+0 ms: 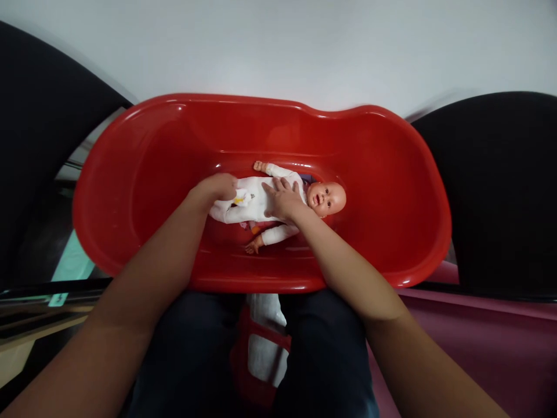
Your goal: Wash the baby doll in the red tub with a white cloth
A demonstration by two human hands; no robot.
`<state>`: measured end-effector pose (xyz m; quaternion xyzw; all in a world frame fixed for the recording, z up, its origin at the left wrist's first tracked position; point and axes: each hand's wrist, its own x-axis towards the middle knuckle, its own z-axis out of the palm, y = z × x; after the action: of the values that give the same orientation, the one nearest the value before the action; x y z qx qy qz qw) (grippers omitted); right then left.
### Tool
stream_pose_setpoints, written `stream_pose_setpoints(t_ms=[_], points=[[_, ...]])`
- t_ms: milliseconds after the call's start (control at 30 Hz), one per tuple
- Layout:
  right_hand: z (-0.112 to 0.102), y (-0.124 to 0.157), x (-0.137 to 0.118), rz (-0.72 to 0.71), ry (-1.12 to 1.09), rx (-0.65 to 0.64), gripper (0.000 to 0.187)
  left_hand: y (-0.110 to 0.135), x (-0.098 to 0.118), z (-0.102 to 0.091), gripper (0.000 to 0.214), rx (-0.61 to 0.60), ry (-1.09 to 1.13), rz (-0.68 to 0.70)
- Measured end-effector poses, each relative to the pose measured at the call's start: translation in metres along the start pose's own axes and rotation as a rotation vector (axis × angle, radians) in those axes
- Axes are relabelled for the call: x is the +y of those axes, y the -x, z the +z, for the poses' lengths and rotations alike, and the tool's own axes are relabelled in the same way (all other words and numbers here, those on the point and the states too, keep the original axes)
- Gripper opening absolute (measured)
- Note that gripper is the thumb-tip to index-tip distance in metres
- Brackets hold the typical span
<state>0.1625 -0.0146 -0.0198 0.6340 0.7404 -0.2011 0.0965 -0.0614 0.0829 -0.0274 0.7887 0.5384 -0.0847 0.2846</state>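
A baby doll [260, 197] in a white long-sleeved suit lies on its back inside a red baby bathtub [391, 232]. Its head is toward the right and its arms are spread to either side. My right hand [285, 200] rests on the doll's chest, fingers spread. Over the legs, my left hand [223, 187] is curled around what looks like a bunched white cloth [244, 198] with a yellow and grey mark; its fingertips are mostly hidden. Under the doll, a coloured print on the tub floor shows in part.
Black rounded chair backs or panels [500, 191] stand at the tub's right and left [35, 128]. A pale wall or surface [282, 46] lies behind. My knees touch the near side. Pink material [487, 348] is at lower right, a mint-green strip [73, 258] at left.
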Motion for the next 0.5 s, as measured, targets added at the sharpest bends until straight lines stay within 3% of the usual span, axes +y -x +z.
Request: stream_pose_setpoints(t_ms=[133, 200, 367, 500], points=[[0.001, 0.000, -0.001, -0.006, -0.022, 0.019, 0.104, 0.004, 0.031, -0.007, 0.024, 0.370, 0.159, 0.161], [0.002, -0.001, -0.001, -0.009, -0.025, 0.031, 0.103, 0.006, 0.037, -0.004, 0.037, 0.454, 0.211, 0.183], [0.002, -0.001, -0.001, -0.006, -0.013, 0.032, 0.103, 0.007, 0.034, 0.014, 0.062, 0.158, 0.036, 0.017], [0.001, 0.000, -0.002, -0.006, -0.011, 0.024, 0.103, 0.006, 0.030, 0.021, 0.071, 0.072, -0.078, -0.107]])
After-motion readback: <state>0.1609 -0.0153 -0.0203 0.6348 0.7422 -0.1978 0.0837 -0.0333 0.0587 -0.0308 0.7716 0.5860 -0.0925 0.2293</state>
